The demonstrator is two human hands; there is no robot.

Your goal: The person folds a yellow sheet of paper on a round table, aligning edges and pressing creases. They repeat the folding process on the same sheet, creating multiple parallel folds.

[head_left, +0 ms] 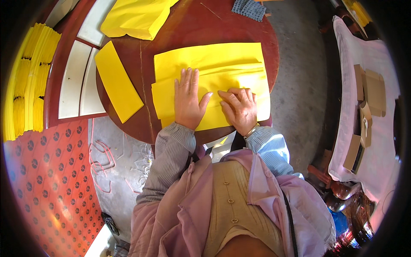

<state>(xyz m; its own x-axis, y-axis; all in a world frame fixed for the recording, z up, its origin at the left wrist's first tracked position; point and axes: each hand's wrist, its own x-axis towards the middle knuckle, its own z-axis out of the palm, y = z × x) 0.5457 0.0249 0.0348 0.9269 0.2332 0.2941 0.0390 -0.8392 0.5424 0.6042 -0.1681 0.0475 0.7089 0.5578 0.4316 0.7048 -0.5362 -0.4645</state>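
1. Yellow paper sheets (214, 64) lie stacked on the round dark-red table (180, 30), and both hands press flat on them with nothing gripped.
2. Left hand (187, 100) lies palm down, fingers straight and close together, thumb spread toward the other hand.
3. Right hand (239, 107) rests just beside it, palm down, fingers slightly bent over a folded edge of the paper; a bracelet shows at the wrist.
4. Striped sleeves come up from the lower edge to both hands.
5. A long yellow strip (117, 81) lies tilted on the table, left of the sheets and apart from them.
6. A thicker yellow stack (135, 19) sits at the table's far edge.
7. Bundles of yellow paper (30, 81) stand at the far left, well apart.
8. Brown cardboard pieces (368, 98) lie on a pale cloth at the right.
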